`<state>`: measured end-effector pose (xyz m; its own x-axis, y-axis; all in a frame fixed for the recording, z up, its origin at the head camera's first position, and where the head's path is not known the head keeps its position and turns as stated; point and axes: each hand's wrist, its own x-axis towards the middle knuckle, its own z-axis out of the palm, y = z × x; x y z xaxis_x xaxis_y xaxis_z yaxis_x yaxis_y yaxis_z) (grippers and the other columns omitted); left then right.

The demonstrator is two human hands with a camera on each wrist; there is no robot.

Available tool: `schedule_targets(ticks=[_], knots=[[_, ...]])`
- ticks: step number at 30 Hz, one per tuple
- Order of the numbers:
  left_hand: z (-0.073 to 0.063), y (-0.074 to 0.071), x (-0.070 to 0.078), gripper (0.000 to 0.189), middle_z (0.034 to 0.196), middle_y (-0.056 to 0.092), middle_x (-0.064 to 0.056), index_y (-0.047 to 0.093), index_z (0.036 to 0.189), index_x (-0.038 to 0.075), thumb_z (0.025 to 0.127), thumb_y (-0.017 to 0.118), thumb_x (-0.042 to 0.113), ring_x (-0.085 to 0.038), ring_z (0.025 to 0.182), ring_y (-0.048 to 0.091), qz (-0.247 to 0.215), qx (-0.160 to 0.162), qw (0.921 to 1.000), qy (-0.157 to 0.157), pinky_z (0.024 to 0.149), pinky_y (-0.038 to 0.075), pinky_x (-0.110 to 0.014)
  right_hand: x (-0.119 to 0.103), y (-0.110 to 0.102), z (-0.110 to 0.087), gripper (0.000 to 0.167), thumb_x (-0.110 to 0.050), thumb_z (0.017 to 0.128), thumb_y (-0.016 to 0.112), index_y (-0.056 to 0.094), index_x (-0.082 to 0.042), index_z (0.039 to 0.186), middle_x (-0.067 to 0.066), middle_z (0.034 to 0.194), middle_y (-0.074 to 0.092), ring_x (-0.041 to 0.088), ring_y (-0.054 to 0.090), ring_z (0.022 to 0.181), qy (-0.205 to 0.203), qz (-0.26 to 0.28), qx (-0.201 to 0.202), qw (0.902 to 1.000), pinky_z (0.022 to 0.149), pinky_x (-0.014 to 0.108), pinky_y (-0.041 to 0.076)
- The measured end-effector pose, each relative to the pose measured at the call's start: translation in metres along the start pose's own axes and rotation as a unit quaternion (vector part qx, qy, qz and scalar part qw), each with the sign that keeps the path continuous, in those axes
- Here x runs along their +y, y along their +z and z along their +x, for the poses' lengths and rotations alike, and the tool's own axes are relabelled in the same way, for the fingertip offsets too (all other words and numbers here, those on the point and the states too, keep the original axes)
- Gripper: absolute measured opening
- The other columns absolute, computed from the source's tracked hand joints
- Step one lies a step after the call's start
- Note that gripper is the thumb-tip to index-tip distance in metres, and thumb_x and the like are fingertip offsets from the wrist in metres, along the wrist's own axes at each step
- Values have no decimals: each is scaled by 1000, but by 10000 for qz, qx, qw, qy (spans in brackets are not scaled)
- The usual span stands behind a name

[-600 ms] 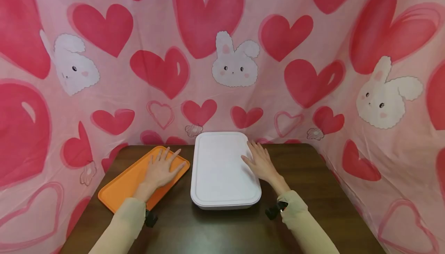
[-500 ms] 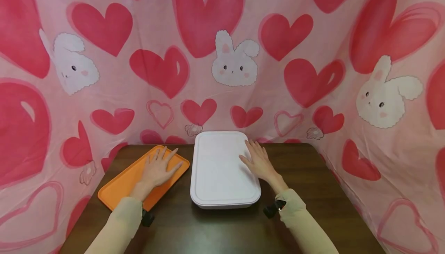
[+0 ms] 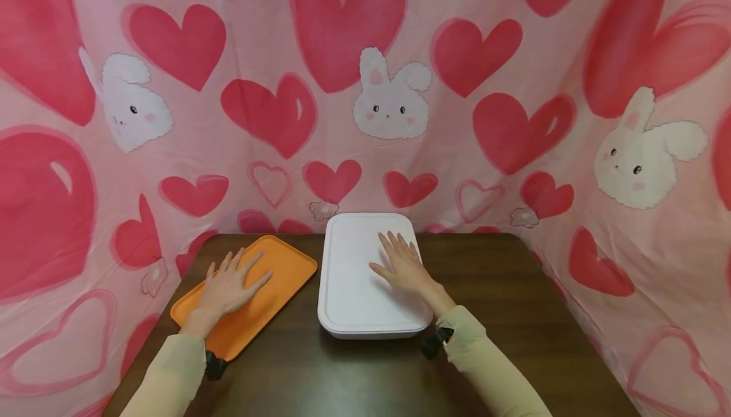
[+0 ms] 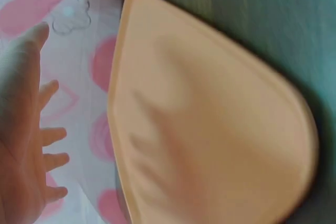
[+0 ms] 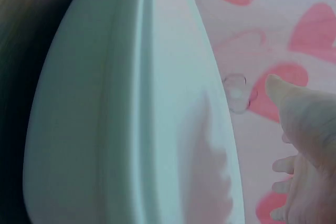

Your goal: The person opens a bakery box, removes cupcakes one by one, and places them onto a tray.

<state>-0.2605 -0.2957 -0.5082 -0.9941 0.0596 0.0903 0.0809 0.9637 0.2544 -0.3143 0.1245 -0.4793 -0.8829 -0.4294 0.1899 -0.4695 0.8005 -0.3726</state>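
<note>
An orange tray (image 3: 280, 277) lies at a slant on the left of the table. My left hand (image 3: 225, 287) hovers above it with spread fingers, and in the left wrist view a gap and a shadow separate that hand from the tray (image 4: 226, 119). A white lidded box (image 3: 360, 290) stands in the middle, its lid on. Over the box's right side my right hand (image 3: 402, 268) is held with straight, spread fingers. The right wrist view shows its shadow on the lid (image 5: 173, 103), and the hand (image 5: 310, 145) apart from it. Neither hand holds anything.
The dark wooden table (image 3: 485, 277) reaches back to a pink cloth (image 3: 400, 157) with hearts and rabbits, which also hangs along both sides. The box's far end stands close to the back cloth.
My left hand has moved left and slightly nearer along the tray. My right hand has shifted left, further over the box lid. Tray and box stay put; the head view has shifted slightly.
</note>
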Motion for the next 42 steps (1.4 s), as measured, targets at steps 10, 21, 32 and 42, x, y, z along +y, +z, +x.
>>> schedule_targets(ticks=[10,21,32,42], knots=[[-10,4,-36,79,166,19,-26,27,161,33,95,40,75,-57,149,13,-121,-265,9995,-132,113,1,-81,-38,8,16,82,-57,99,52,24,-13,162,21,167,24,43,18,155,-216,-151,-252,9993,123,67,15],[-28,14,-76,76,164,23,-28,32,160,28,97,47,67,-59,146,17,-27,-290,9995,139,114,8,-78,-102,39,29,78,-59,101,46,23,-16,162,21,166,26,39,21,156,-579,-306,-590,9961,124,64,20],[-39,16,-85,76,163,24,-29,35,158,26,95,51,66,-61,145,17,-146,-333,9993,95,114,4,-79,-166,69,22,78,-63,102,40,24,-17,162,18,168,24,34,22,156,-1014,-660,-735,9899,127,54,22],[-49,22,-94,78,162,24,-32,38,157,22,95,51,68,-62,144,16,-171,-390,9990,-106,112,2,-81,-211,113,-3,75,-64,102,40,33,-17,159,16,162,37,30,35,152,-739,-814,-362,9933,121,47,36]])
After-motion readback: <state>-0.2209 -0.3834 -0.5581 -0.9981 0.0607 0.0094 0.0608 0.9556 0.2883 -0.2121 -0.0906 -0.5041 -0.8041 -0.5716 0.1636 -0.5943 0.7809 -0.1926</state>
